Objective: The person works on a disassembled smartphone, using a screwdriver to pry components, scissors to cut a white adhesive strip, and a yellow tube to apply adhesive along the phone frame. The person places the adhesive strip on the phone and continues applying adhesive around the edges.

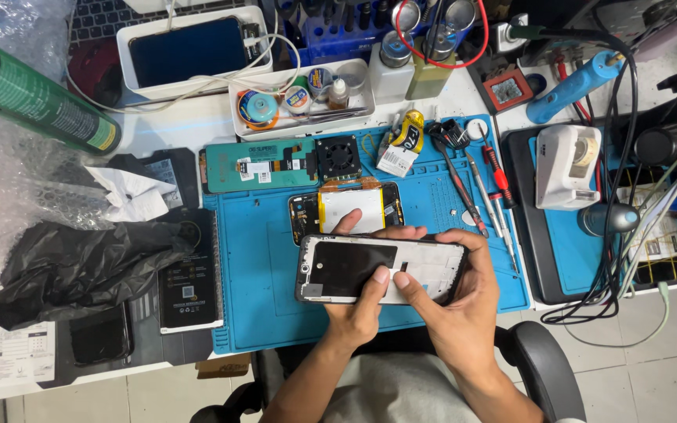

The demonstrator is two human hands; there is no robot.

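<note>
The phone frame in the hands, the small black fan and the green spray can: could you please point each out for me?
Phone frame (346, 266): head view, on its dark inner panel.
Small black fan (339, 156): head view, on its hub.
Green spray can (33, 94): head view, on its body.

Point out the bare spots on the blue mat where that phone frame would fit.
Blue mat: bare at the lower left, between the black box and the left hand, below the opened phone. A smaller patch sits right of that phone, before the tweezers. The mat's top edge is crowded.

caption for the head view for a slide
Both hands, left hand and right hand, hold a phone frame above a blue repair mat.
</note>
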